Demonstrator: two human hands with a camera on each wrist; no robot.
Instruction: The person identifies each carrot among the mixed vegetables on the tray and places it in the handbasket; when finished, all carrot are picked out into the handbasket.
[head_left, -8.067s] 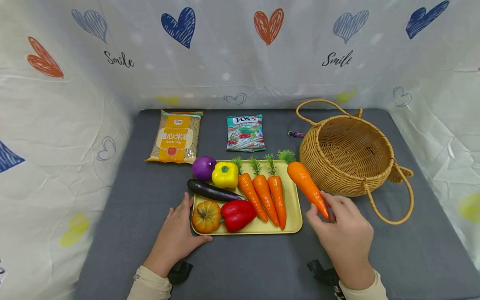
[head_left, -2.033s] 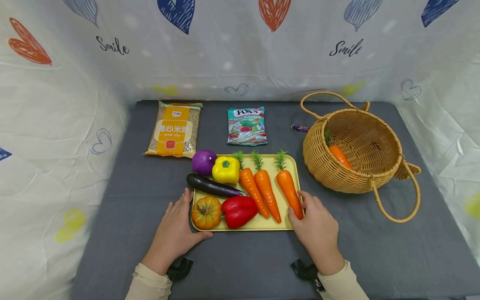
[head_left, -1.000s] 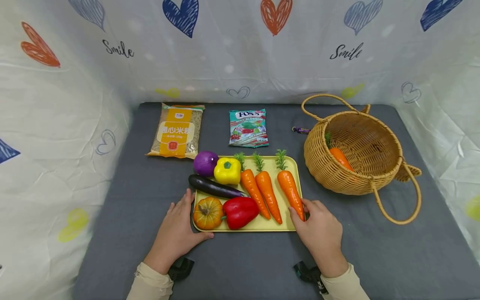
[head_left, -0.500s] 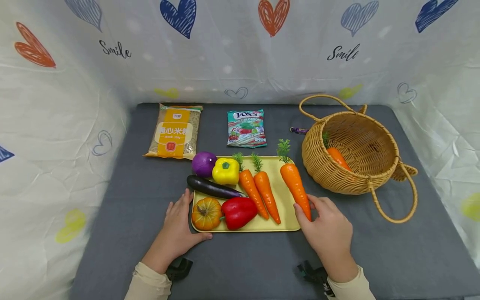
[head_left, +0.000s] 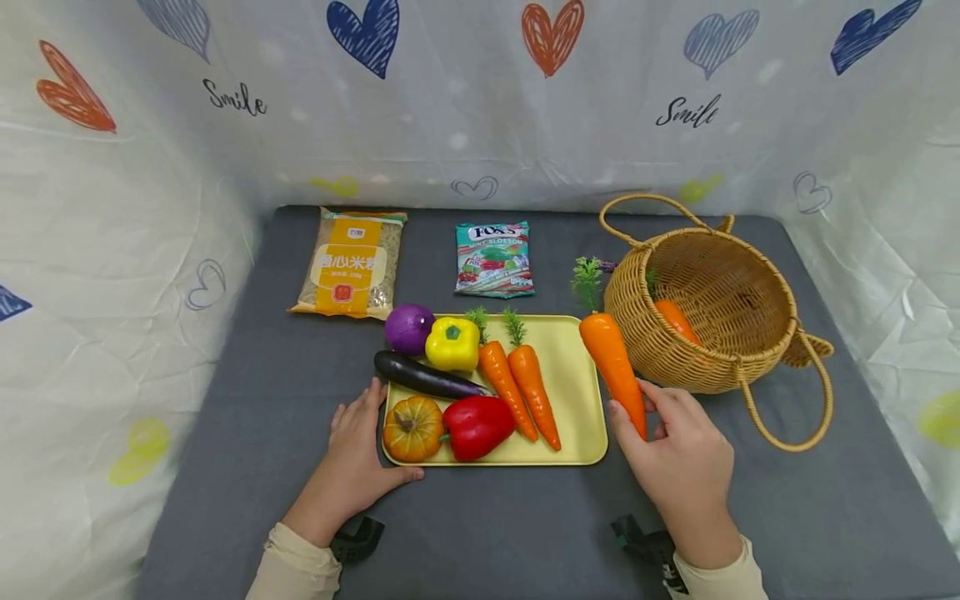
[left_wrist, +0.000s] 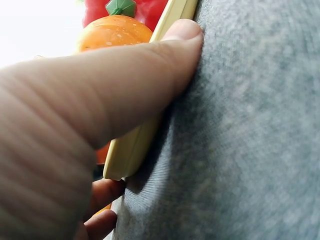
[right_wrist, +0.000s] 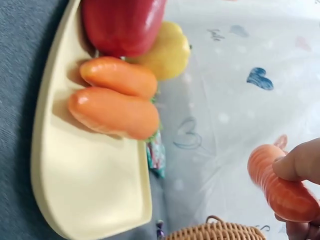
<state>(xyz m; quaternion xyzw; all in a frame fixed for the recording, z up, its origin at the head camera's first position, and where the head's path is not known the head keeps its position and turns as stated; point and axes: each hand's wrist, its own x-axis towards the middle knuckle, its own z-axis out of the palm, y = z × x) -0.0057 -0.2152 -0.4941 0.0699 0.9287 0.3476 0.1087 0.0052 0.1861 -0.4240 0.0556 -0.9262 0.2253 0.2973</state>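
My right hand pinches an orange carrot near its tip, thumb on one side and fingers on the other. The carrot points its green top away from me, between the yellow tray and the wicker basket. In the right wrist view this carrot is off the tray. My left hand holds the tray's near left corner, thumb along the front rim and fingers at the left side. On the tray lie two carrots, a red bell pepper, a small pumpkin, a yellow pepper and an eggplant.
A purple onion sits at the tray's back left corner. Behind stand a grain bag and a candy bag. One carrot lies inside the basket, whose looped handle reaches toward the right front.
One carrot has gone into the basket since the oldest frame. My right hand then took another carrot from the tray's right side and moved it rightward past the rim. The left hand stays put.
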